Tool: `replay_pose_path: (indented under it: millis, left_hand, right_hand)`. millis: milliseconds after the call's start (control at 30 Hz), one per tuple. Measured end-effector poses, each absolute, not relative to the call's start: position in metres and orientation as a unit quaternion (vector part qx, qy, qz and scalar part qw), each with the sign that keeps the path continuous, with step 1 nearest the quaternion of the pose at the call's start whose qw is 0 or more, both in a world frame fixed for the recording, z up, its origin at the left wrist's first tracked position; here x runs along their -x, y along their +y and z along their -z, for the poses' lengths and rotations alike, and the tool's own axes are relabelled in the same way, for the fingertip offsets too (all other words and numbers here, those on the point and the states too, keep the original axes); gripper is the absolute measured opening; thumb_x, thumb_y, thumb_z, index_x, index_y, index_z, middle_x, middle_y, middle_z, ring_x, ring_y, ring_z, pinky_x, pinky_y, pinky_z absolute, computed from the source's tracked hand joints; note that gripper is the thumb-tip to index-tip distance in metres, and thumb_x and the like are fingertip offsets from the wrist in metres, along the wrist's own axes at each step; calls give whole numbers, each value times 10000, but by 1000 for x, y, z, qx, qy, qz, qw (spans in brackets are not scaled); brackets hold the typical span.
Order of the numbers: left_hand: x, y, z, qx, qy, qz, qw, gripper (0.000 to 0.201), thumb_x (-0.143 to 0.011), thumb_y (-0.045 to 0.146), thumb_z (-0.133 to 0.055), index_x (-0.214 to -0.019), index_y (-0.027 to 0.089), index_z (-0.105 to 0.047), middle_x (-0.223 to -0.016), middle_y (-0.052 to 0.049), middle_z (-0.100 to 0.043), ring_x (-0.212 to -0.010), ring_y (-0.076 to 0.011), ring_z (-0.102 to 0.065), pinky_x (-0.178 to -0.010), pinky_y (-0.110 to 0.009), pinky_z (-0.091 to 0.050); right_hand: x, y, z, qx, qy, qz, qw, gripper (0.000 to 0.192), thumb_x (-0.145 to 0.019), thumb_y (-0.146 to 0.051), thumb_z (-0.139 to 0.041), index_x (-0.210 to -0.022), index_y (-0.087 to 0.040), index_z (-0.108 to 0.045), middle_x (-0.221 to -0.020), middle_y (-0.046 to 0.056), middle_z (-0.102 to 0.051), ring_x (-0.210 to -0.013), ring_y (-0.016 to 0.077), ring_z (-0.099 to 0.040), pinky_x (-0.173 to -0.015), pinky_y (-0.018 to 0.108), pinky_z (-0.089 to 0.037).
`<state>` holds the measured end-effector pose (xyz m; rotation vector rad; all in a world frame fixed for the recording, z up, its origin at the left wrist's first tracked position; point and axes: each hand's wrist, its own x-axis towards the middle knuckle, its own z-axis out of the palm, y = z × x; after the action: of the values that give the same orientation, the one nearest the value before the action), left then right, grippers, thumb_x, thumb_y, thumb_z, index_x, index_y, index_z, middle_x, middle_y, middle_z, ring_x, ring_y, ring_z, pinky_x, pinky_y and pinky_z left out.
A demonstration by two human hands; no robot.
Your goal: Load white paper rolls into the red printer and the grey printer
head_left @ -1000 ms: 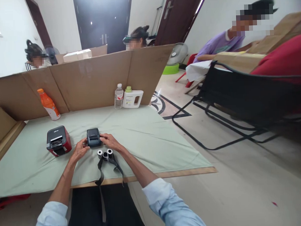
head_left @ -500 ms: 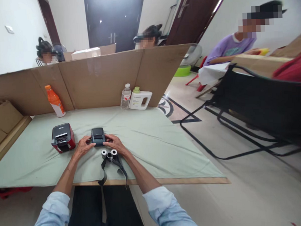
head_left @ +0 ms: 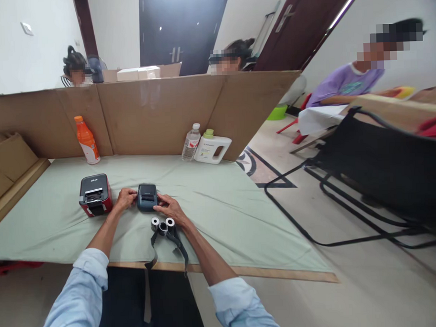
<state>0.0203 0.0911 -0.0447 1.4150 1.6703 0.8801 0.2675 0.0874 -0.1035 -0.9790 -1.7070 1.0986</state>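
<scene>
A small dark blue-grey portable receipt printer (head_left: 147, 200) lies on the green cloth. My left hand (head_left: 126, 199) is closed at its left side, the fingertips pinched together against the edge. On the opposite side my right hand (head_left: 172, 209) grips the edge, thumb at the near corner and fingers along the right. Just in front of the printer stand two small white paper rolls (head_left: 170, 223), with a black round piece (head_left: 163, 227) between them. Black straps (head_left: 178, 247) trail from there over the table's front edge. A larger red and black printer (head_left: 95, 196) is left of my left hand.
An orange bottle (head_left: 86, 142), a clear water bottle (head_left: 191, 144) and a white jug (head_left: 212, 150) stand along the cardboard screen (head_left: 159, 115). Cardboard boxes (head_left: 10, 159) line the left edge. A black folding chair (head_left: 378, 162) stands on the right; several people sit beyond.
My left hand has shifted from gripping the small printer's near-left corner to pinching higher on its left side. My right hand stays at the right side. The camera view has shifted slightly.
</scene>
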Motion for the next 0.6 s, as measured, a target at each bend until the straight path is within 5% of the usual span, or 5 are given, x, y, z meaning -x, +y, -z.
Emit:
replay_pose_path:
  millis: [600]
  left_hand:
    - [-25, 96, 22, -455, 712, -321, 428, 244, -817, 327, -791, -976, 143, -762, -710, -56, -734, -498, -120, -626, -419, -182, -403]
  right_hand:
    - [-266, 93, 106, 376, -703, -414, 439, 655, -769, -473, -838, -1373, -263, -696, -926, 19, -632, -835, 208, -606, -857, 389, -526]
